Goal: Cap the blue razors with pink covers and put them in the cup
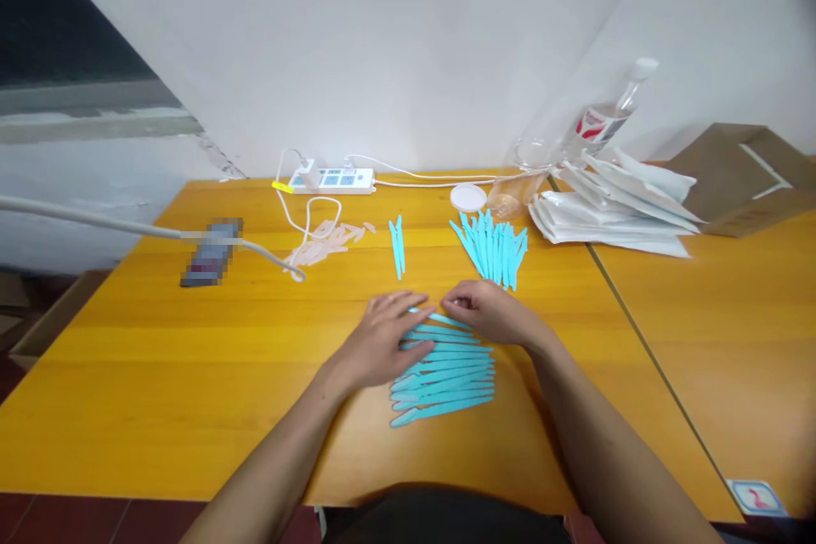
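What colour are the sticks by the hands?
The sticks are turquoise blue, seen best in the head view.

Head-worn view, facing forward and down; hands [381, 342] near, wall [408, 51] beyond.

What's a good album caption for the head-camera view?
Left hand and right hand at a row of turquoise sticks on a yellow-brown table.

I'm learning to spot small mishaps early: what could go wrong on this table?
The left hand lies over part of the row of blue sticks, so a sideways slip might skew them. The right hand is close to the fan of blue sticks, which a forward reach could knock. A white cable lies among the pale pieces; a tug might scatter them.
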Demonstrator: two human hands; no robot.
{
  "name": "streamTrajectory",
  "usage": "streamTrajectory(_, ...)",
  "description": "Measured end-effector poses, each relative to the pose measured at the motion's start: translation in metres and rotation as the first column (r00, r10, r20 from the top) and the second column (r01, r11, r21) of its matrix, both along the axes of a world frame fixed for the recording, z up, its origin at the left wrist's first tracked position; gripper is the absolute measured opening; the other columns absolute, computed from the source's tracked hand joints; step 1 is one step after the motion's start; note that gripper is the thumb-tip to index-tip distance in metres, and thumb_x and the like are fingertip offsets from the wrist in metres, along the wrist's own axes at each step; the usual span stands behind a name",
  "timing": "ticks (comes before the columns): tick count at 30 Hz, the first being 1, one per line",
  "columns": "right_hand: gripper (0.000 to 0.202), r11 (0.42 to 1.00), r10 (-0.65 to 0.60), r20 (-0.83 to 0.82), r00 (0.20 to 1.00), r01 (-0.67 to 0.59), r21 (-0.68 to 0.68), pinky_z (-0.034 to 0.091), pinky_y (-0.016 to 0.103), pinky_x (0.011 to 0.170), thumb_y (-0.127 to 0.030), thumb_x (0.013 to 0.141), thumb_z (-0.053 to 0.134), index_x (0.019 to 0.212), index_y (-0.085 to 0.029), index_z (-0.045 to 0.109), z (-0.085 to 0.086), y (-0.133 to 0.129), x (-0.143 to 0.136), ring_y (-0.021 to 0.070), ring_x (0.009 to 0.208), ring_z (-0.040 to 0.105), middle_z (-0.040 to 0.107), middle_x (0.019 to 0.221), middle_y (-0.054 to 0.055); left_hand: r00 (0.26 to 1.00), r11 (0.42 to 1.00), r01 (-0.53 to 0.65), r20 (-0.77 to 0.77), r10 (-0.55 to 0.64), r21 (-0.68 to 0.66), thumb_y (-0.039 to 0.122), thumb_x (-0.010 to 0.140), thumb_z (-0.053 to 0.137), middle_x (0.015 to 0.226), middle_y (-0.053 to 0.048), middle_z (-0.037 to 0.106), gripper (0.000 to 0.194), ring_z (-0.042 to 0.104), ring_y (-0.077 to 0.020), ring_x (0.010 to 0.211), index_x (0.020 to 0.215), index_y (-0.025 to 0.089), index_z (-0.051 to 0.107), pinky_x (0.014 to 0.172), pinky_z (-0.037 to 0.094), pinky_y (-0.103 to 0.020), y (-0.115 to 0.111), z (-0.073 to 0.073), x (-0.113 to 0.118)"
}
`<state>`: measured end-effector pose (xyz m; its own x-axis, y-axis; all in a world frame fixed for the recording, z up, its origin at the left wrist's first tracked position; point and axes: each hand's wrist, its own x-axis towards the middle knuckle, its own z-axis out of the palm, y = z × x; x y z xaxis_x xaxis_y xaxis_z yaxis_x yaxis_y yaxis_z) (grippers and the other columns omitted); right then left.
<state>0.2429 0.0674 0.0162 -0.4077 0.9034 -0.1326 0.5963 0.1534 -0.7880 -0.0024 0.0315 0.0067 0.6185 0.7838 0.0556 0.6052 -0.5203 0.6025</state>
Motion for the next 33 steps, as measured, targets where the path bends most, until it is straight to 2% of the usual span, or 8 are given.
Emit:
streamTrajectory(4, 0.025, 0.966, -0.235, 0.197, 0.952, 0.206, 0.157, 0.042, 0.027, 0.071, -0.037, 0.092, 0.057, 0.09, -0.019, 0.075, 0.003, 0.035, -0.031, 0.0191, 0.08, 0.066, 0.076, 0.089, 0.008, 0.991, 0.994, 0.099, -0.083, -0.102, -0.049, 0.052, 0.095, 0.058, 0.163, -0.007, 0.036, 0.065, 0.025, -0.0373, 0.153, 0.155, 0.034, 0.039, 0.123, 0.007, -0.064, -0.029, -0.002, 0.014)
streamTrajectory(9, 0.036, 0.942, -0.322, 0.384, 0.866, 0.252, 0.223, 0.047, 0.031, 0.087, -0.04, 0.092, 0.06, 0.109, -0.011, 0.074, 0.002, 0.084, -0.087, 0.028, 0.107, 0.068, 0.074, 0.112, 0.02, 0.998, 0.996, 0.055, -0.039, -0.058, -0.077, 0.051, 0.097, 0.056, 0.162, -0.006, 0.038, 0.061, 0.03, -0.0322, 0.152, 0.154, 0.035, 0.041, 0.125, 0.013, -0.059, -0.031, 0.009, 0.0)
streamTrajectory(12, 0.03, 0.947, -0.319, 0.434, 0.842, 0.265, 0.183, 0.049, 0.033, 0.085, -0.029, 0.09, 0.061, 0.107, -0.008, 0.075, -0.001, 0.101, -0.097, 0.0305, 0.105, 0.07, 0.074, 0.111, 0.023, 0.983, 0.982, -0.186, 0.005, 0.186, 0.039, 0.045, 0.099, 0.053, 0.154, -0.007, 0.05, 0.048, 0.045, -0.0277, 0.143, 0.144, 0.031, 0.056, 0.122, 0.028, -0.049, 0.0, 0.008, -0.028)
streamTrajectory(16, 0.03, 0.944, -0.33, 0.473, 0.817, 0.295, 0.149, 0.051, 0.033, 0.08, -0.022, 0.081, 0.066, 0.105, -0.007, 0.076, -0.002, 0.109, -0.085, 0.0323, 0.1, 0.071, 0.075, 0.107, 0.025, 0.841, 0.82, -0.497, -0.078, 0.536, 0.283, 0.033, 0.098, 0.048, 0.13, -0.011, 0.066, 0.036, 0.059, -0.027, 0.122, 0.125, 0.023, 0.07, 0.109, 0.043, -0.04, 0.06, -0.005, -0.074)
streamTrajectory(19, 0.031, 0.943, -0.329, 0.489, 0.808, 0.304, 0.133, 0.05, 0.033, 0.073, -0.027, 0.077, 0.069, 0.1, -0.008, 0.076, 0.002, 0.104, -0.072, 0.0318, 0.095, 0.072, 0.076, 0.102, 0.024, 0.778, 0.787, -0.463, -0.24, 0.581, 0.408, 0.029, 0.098, 0.045, 0.123, -0.011, 0.067, 0.036, 0.06, -0.0286, 0.111, 0.118, 0.022, 0.074, 0.1, 0.045, -0.04, 0.091, -0.01, -0.092)
streamTrajectory(22, 0.023, 0.951, -0.31, 0.478, 0.822, 0.279, 0.137, 0.045, 0.031, 0.066, -0.029, 0.078, 0.066, 0.09, -0.012, 0.075, 0.006, 0.088, -0.057, 0.0284, 0.087, 0.07, 0.076, 0.093, 0.02, 0.772, 0.823, -0.356, -0.357, 0.526, 0.442, 0.032, 0.099, 0.043, 0.115, -0.013, 0.069, 0.037, 0.06, -0.0303, 0.107, 0.108, 0.02, 0.076, 0.097, 0.044, -0.041, 0.1, -0.004, -0.091)
streamTrajectory(28, 0.013, 0.959, -0.264, 0.173, 0.949, 0.24, 0.15, 0.033, 0.026, 0.057, -0.024, 0.081, 0.058, 0.092, -0.022, 0.064, -0.004, 0.037, -0.026, 0.0156, 0.063, 0.055, 0.067, 0.073, 0.0, 0.732, 0.909, -0.31, -0.539, 0.416, 0.281, 0.032, 0.098, 0.042, 0.101, -0.016, 0.07, 0.036, 0.067, -0.0283, 0.09, 0.096, 0.015, 0.073, 0.084, 0.048, -0.037, 0.096, 0.019, -0.071)
streamTrajectory(33, 0.022, 0.964, -0.236, 0.057, 0.97, 0.227, 0.138, 0.039, 0.027, 0.065, -0.039, 0.094, 0.052, 0.091, -0.022, 0.066, -0.016, 0.014, -0.013, 0.0172, 0.072, 0.06, 0.071, 0.083, 0.003, 0.793, 0.93, -0.302, -0.487, 0.366, 0.209, 0.023, 0.088, 0.051, 0.089, -0.011, 0.073, 0.022, 0.067, -0.0247, 0.083, 0.086, 0.018, 0.072, 0.078, 0.047, -0.033, 0.093, 0.016, -0.068)
